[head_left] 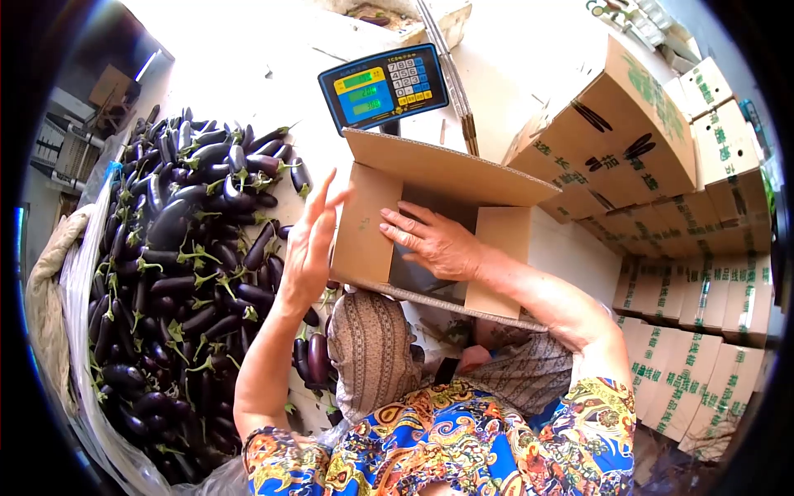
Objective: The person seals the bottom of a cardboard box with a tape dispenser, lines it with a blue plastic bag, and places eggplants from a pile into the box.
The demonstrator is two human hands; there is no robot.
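An open cardboard box (pixel 455 172) stands in front of me, its flaps raised, with little of its inside showing. Along its left side my left hand (pixel 310 244) is held upright, fingers stretched out and holding nothing. My right hand (pixel 434 242) reaches over the opening with its fingers spread and its palm down; whether it touches anything inside is hidden. To the left lies a big heap of dark purple eggplants (pixel 178 227) with green stems. A few more eggplants (pixel 318 358) lie beside my knee.
Beyond the box stands a digital scale display (pixel 383 87) with lit green readouts. Printed cartons (pixel 612 140) are stacked at the right, with more cartons (pixel 691 376) below them. Clear plastic sheeting (pixel 89 306) edges the heap. A pale foam box (pixel 451 25) sits at the back.
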